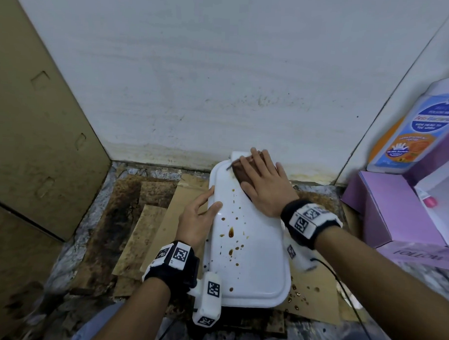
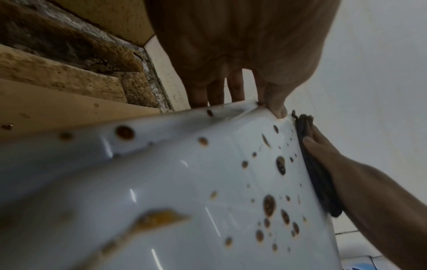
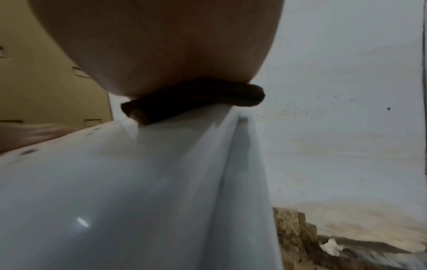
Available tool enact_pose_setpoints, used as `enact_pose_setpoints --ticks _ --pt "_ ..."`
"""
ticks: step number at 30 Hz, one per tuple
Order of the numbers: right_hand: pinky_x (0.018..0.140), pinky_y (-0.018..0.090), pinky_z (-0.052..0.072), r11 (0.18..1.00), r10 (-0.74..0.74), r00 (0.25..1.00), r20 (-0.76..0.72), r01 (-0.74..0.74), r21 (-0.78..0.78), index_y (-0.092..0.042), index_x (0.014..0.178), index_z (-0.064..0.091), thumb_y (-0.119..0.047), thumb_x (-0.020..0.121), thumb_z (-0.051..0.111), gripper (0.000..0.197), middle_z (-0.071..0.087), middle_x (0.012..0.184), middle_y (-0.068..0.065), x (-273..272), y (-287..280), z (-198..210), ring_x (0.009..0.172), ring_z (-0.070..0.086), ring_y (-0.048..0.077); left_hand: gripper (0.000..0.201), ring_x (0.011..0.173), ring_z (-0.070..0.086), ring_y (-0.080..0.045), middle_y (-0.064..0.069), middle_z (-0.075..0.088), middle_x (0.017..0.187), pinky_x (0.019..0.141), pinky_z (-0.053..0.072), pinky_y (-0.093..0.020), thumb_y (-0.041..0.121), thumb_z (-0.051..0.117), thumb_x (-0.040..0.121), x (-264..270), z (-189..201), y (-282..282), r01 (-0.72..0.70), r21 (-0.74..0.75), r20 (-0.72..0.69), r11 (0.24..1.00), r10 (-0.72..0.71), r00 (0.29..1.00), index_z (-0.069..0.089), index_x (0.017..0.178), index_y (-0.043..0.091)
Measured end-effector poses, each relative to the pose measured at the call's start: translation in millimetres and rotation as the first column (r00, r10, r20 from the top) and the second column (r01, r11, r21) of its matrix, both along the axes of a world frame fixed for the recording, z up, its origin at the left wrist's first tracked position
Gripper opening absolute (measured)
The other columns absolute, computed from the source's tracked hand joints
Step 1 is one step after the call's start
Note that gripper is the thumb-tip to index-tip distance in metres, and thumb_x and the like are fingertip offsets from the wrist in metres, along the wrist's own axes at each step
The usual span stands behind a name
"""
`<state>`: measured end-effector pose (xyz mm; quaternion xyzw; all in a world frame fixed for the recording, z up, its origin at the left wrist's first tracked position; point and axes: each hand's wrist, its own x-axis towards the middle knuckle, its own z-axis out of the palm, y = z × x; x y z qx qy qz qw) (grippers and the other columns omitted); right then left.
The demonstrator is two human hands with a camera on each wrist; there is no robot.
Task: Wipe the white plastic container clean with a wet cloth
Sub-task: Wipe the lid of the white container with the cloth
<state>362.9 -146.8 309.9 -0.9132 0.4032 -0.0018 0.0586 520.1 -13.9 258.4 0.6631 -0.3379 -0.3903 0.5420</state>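
Note:
A white plastic container lies on stained cardboard, its flat top spattered with brown drops. The same spotted surface fills the left wrist view, and its white face fills the right wrist view. A folded brown cloth sits on the far right part of the top. My right hand lies flat on the cloth with straight fingers, pressing it down. The cloth shows squeezed under the palm. My left hand holds the container's left edge, thumb on top and fingers down the side.
Soiled cardboard sheets cover the floor around the container. A tall cardboard panel stands on the left and a white wall close behind. Purple boxes and a blue-labelled bottle crowd the right. A black cable trails from the right wrist.

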Motion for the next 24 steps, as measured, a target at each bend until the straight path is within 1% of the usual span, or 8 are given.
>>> enact_pose_setpoints --ticks 5,8,12,15,18,20,22,24 --pt "0.120 0.049 0.001 1.000 -0.008 0.999 -0.034 0.008 -0.001 -0.028 0.152 -0.005 -0.050 0.099 0.017 0.062 -0.015 0.161 0.002 12 -14 7 0.147 -0.016 0.023 0.040 0.092 0.051 0.027 0.018 0.058 0.123 0.070 0.044 0.001 0.025 0.067 0.094 1 -2 2 -0.008 -0.006 -0.006 1.000 0.008 1.000 0.061 0.133 0.034" --pt "0.120 0.049 0.000 0.988 0.125 0.988 -0.089 -0.133 -0.081 -0.026 0.153 -0.005 -0.055 0.093 0.006 0.067 -0.015 0.161 0.003 -5 14 -1 0.147 -0.016 0.023 0.039 0.094 0.055 0.023 0.015 0.061 0.126 0.072 0.046 -0.001 0.024 0.068 0.094 2 -2 0 -0.018 -0.015 -0.009 1.000 0.018 1.000 0.062 0.132 0.033" --pt "0.119 0.041 -0.007 0.960 0.252 0.964 -0.089 -0.261 -0.106 -0.028 0.153 -0.001 -0.051 0.098 0.012 0.061 -0.012 0.161 0.000 -25 36 -9 0.147 -0.016 0.019 0.039 0.094 0.058 0.021 0.010 0.062 0.130 0.074 0.048 -0.004 0.024 0.069 0.093 0 -3 0 -0.020 -0.021 -0.025 1.000 0.019 1.000 0.063 0.131 0.033" --pt "0.120 0.042 -0.005 0.964 0.233 0.970 -0.073 -0.240 -0.113 -0.029 0.153 0.000 -0.051 0.097 0.010 0.061 -0.010 0.161 0.000 -15 20 -5 0.148 -0.014 0.020 0.039 0.103 0.058 0.010 0.008 0.061 0.134 0.080 0.047 -0.011 0.026 0.068 0.093 -1 0 1 -0.025 -0.001 -0.024 1.000 0.025 0.999 0.062 0.130 0.036" --pt "0.120 0.045 -0.002 0.984 0.131 0.990 -0.046 -0.135 -0.115 -0.029 0.152 -0.002 -0.052 0.094 0.005 0.063 -0.010 0.162 0.001 5 -8 3 0.148 -0.012 0.021 0.041 0.086 0.058 0.024 0.010 0.061 0.128 0.067 0.046 -0.002 0.022 0.067 0.094 -2 1 3 -0.014 -0.004 -0.031 1.000 0.014 0.999 0.060 0.134 0.031" --pt "0.120 0.045 0.001 0.993 0.064 0.998 -0.028 -0.067 -0.096 -0.029 0.153 0.000 -0.048 0.098 0.013 0.059 -0.008 0.162 0.001 16 -21 7 0.148 -0.011 0.022 0.041 0.078 0.053 0.032 0.012 0.059 0.122 0.064 0.045 0.000 0.021 0.066 0.095 -3 0 3 -0.021 -0.002 -0.037 1.000 0.021 0.999 0.060 0.135 0.029" --pt "0.120 0.046 0.002 0.996 0.041 0.998 -0.039 -0.044 -0.076 -0.029 0.153 0.001 -0.047 0.099 0.016 0.058 -0.007 0.162 0.001 21 -27 8 0.148 -0.011 0.023 0.040 0.079 0.054 0.031 0.013 0.059 0.121 0.066 0.047 -0.001 0.022 0.067 0.095 -2 1 4 -0.022 -0.003 -0.036 1.000 0.021 0.999 0.060 0.133 0.032" --pt "0.120 0.047 0.002 0.991 0.089 0.992 -0.084 -0.096 -0.088 -0.029 0.152 -0.003 -0.053 0.093 0.004 0.065 -0.010 0.162 0.002 17 -20 8 0.148 -0.012 0.024 0.041 0.082 0.057 0.029 0.013 0.061 0.123 0.068 0.048 -0.003 0.023 0.067 0.094 0 1 2 -0.022 -0.001 -0.045 1.000 0.022 0.999 0.061 0.133 0.031"
